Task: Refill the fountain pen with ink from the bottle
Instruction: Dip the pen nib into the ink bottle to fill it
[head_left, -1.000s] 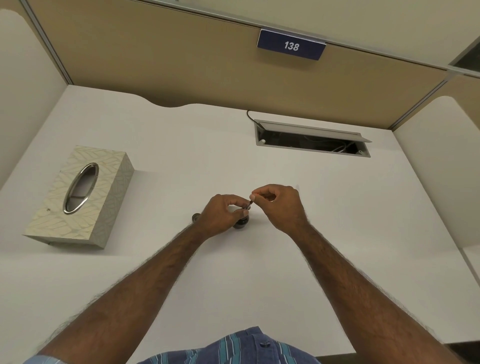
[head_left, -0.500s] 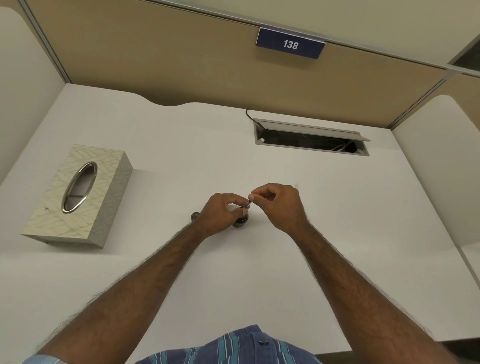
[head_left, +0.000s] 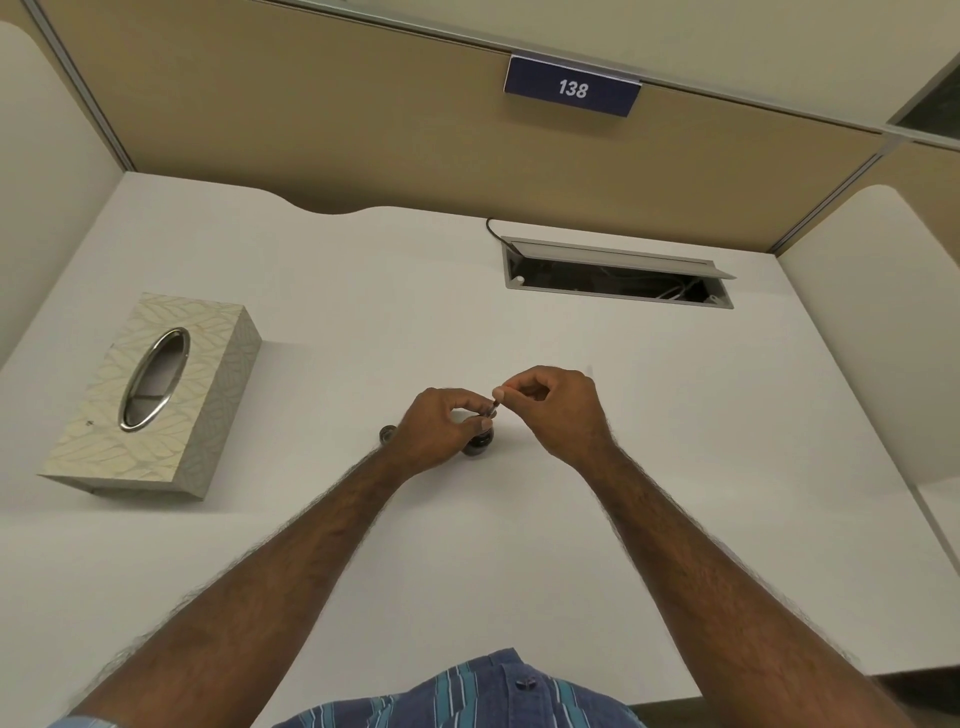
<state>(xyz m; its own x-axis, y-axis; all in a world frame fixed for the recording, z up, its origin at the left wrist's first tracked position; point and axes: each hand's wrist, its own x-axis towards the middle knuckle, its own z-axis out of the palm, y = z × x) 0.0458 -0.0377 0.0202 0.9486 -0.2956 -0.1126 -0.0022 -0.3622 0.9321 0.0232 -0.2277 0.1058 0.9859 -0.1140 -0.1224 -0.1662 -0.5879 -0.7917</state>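
A small dark ink bottle (head_left: 479, 445) stands on the white desk (head_left: 363, 312), mostly hidden under my left hand (head_left: 440, 429), whose fingers and thumb curl round its top. A thin dark pen part (head_left: 492, 408) sticks up over the bottle's mouth. My right hand (head_left: 556, 410) pinches its upper end between thumb and forefinger. The bottle's dark round cap (head_left: 387, 433) lies on the desk just left of my left hand.
A patterned tissue box (head_left: 150, 395) with an oval metal opening sits at the left. An open cable hatch (head_left: 618, 278) is set into the desk at the back right. Cubicle walls close in the desk on three sides.
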